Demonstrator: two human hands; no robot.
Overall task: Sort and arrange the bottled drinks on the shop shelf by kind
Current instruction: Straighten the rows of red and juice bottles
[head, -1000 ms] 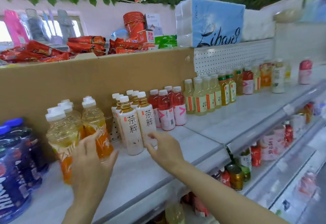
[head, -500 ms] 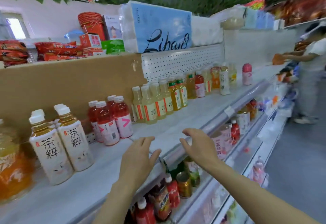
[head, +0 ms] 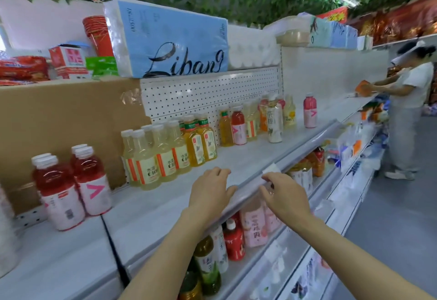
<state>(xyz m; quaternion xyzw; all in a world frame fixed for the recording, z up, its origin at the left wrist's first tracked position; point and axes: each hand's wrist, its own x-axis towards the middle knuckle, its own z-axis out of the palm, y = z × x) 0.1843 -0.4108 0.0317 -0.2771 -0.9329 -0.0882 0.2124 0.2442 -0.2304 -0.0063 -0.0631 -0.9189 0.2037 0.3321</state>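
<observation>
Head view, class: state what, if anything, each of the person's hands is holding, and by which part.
Nothing is held. The left hand hovers over the shelf edge, fingers loosely bent; the right hand is beside it, empty too. No bottle is touched.

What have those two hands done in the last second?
The left hand let go of an orange drink bottle and the right hand left the white tea bottles. Both moved right along the shelf and now hover empty over its front edge. The red bottles stand as before.
</observation>
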